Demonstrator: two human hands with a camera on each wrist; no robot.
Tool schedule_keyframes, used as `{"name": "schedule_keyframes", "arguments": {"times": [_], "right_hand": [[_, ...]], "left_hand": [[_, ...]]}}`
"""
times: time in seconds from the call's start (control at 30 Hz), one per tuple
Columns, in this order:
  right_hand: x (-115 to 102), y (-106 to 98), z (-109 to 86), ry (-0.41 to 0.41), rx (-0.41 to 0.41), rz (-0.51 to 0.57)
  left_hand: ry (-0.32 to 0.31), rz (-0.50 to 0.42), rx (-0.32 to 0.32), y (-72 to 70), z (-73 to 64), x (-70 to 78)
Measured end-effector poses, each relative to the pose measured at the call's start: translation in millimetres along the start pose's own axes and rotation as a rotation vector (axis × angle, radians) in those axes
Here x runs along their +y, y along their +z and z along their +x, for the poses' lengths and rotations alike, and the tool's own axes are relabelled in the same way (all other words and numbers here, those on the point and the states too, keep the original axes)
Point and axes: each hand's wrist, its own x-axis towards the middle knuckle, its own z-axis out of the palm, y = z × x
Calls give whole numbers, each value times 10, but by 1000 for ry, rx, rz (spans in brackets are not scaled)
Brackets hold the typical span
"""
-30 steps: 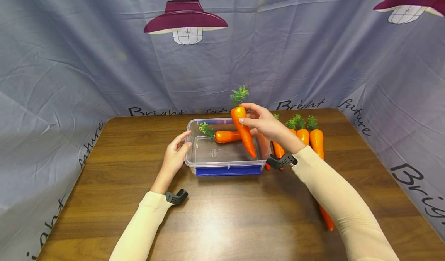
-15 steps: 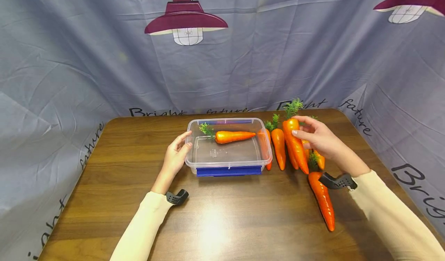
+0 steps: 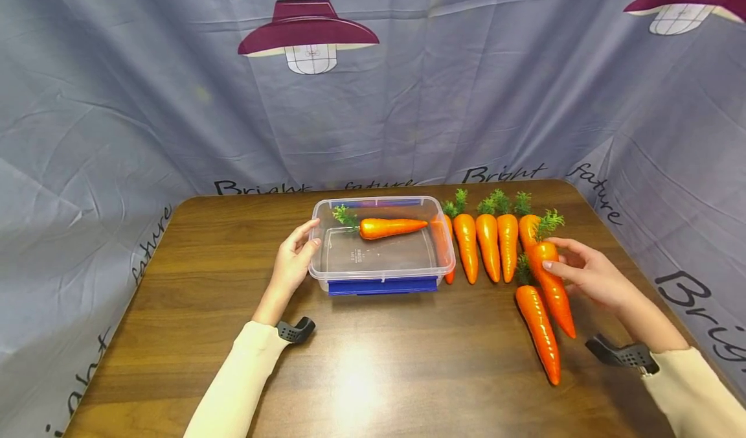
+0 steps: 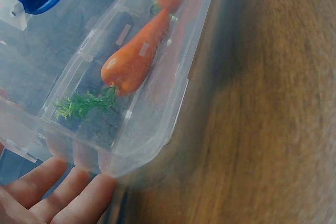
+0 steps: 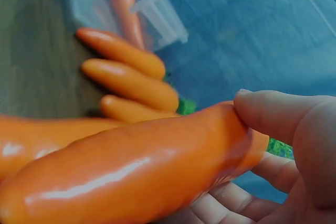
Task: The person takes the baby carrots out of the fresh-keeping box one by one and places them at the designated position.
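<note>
In the head view my right hand (image 3: 597,276) pinches a carrot (image 3: 553,289) with a green leafy top between thumb and fingers, at the right of the table. Its tip points toward the near side, and it overlaps the view of another carrot (image 3: 529,227) behind. Fingers and thumb show around its thick end in the right wrist view. My left hand (image 3: 294,256) touches the left end of a clear plastic box (image 3: 381,275) with blue clips; its fingertips (image 4: 100,184) meet the outer wall in the left wrist view. Inside the box lies one carrot (image 3: 390,228), leaves to the left.
Right of the box, several carrots lie side by side on the wooden table (image 3: 233,243), including one carrot (image 3: 466,247) close to the box. A separate carrot (image 3: 539,331) lies nearer the front. A grey printed curtain (image 3: 466,101) hangs behind the table.
My right hand has carried its carrot from above the box to the right, past the row of carrots, and lower toward the table. My left hand stays at the box.
</note>
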Motion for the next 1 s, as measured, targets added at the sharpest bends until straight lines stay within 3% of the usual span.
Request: {"name": "schedule_keyframes", "arguments": {"times": [0.4,0.77,1.0], "right_hand": [[374,-47,-248,90,33,-95],[502,-27,-325,200,11,-70],[517,17,-356,211,18,-66]], "left_hand": [[-1,-33,10,11,1,-4],[-2,-37,-6,2,-7,24],[6,-36,-4,4,-10,18]]}}
